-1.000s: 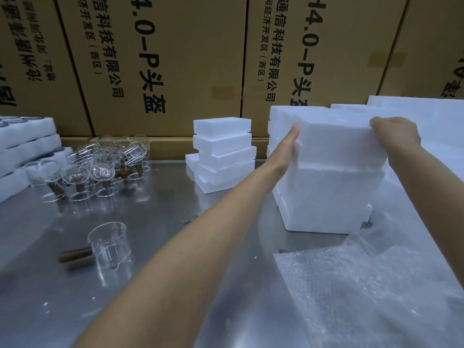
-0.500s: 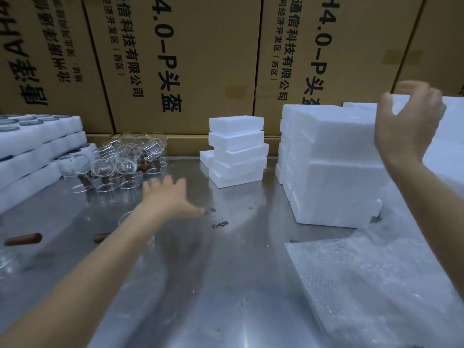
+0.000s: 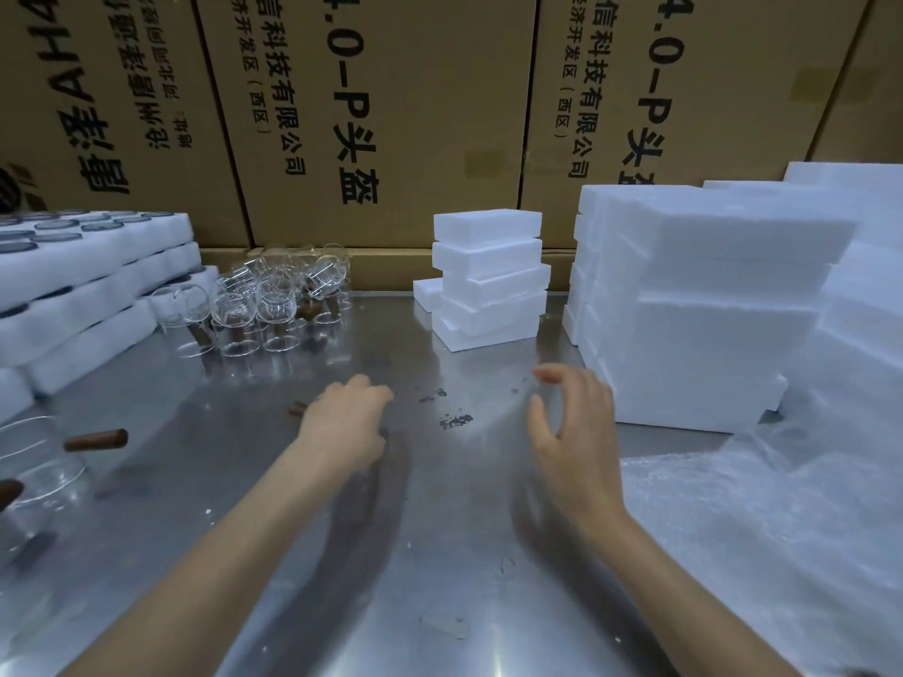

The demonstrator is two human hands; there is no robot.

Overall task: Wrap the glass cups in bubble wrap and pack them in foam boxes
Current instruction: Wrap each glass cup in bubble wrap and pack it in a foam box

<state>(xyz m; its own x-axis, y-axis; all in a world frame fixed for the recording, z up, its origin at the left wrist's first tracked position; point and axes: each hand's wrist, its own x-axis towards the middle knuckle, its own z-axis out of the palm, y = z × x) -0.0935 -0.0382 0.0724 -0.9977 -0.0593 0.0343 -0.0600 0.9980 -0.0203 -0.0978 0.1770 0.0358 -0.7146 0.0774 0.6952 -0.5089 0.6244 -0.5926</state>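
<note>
A clear glass cup with a brown wooden handle (image 3: 41, 461) is seen lying on the steel surface (image 3: 440, 554), well left of both hands, handle pointing right. The left hand (image 3: 344, 427), nearer, is loosely curled, empty; the right hand (image 3: 571, 432) is held open, empty.

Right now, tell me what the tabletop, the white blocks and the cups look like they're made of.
Tabletop: looks like brushed steel, grey with smeared reflections of both arms.
White blocks: probably expanded foam, matte white with grainy edges.
Cups: clear glass, see-through with bright rim glints; their brown handles look like wood, though that is less certain.
</note>
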